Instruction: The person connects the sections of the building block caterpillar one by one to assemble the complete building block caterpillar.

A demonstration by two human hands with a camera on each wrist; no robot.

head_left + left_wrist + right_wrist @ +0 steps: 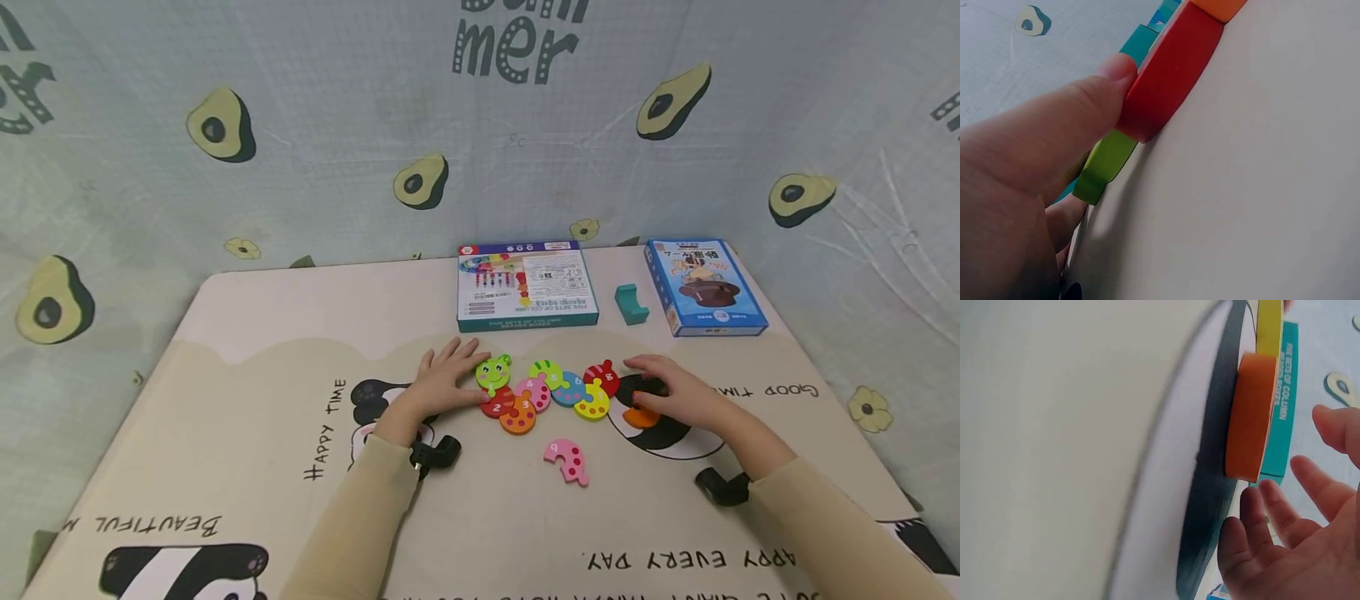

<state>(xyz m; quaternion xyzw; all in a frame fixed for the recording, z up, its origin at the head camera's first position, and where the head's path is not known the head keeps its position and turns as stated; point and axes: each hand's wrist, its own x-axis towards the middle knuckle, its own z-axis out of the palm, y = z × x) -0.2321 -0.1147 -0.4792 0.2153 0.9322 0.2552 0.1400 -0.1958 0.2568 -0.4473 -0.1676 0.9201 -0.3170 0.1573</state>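
Note:
A caterpillar puzzle of numbered pieces lies joined on the table, from a smiling green head piece [493, 372] to a red piece 8 [602, 377]. My left hand [438, 387] is at its left end with fingers spread. Its thumb touches the edge of the red piece 2 [1169, 72]; other fingers are by the green head piece [1107, 161]. Near the right end, my right hand [681, 392] hovers over a loose orange piece [641, 417]. In the right wrist view, its fingers stand apart from that orange piece [1252, 419]. A pink piece 9 [567, 461] lies nearer me.
Behind the puzzle lie a white-and-teal box [528, 287] and a blue box [707, 287], with a small teal block [631, 305] between them. The table's cover [247, 442] bears panda drawings and lettering. An avocado-print curtain [315, 192] hangs behind.

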